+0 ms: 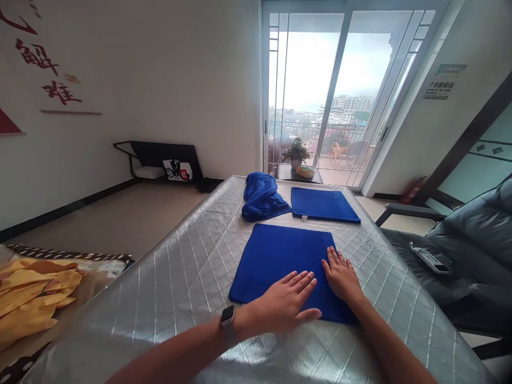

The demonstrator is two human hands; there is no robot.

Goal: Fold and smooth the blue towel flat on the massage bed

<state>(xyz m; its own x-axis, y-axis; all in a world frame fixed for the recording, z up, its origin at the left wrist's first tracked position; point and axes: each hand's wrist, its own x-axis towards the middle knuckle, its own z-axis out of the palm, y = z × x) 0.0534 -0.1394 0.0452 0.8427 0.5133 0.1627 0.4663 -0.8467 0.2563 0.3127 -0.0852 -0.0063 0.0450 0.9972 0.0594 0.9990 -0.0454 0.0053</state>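
A flat blue cloth (276, 256) lies spread in front of me on a silver quilted cover (188, 272). My left hand (286, 298), with a watch (228, 316) on its wrist, is stretched out over the cloth's near part, palm down. Along the cloth's right edge rests my right hand (340, 274), fingers straight and flat. Neither hand grips anything. Beyond this cloth lies a second flat blue cloth (324, 204) with a small white tag (304, 218) at its near edge. To its left sits a crumpled heap of blue cloth (262, 197).
A black padded chair (472, 240) stands at the right with a power strip (432, 260) on it. Past the far end is a small table (286, 173) with a potted plant (296, 152), before a sliding glass door (308, 80). Yellow fabric (36, 293) lies at the left.
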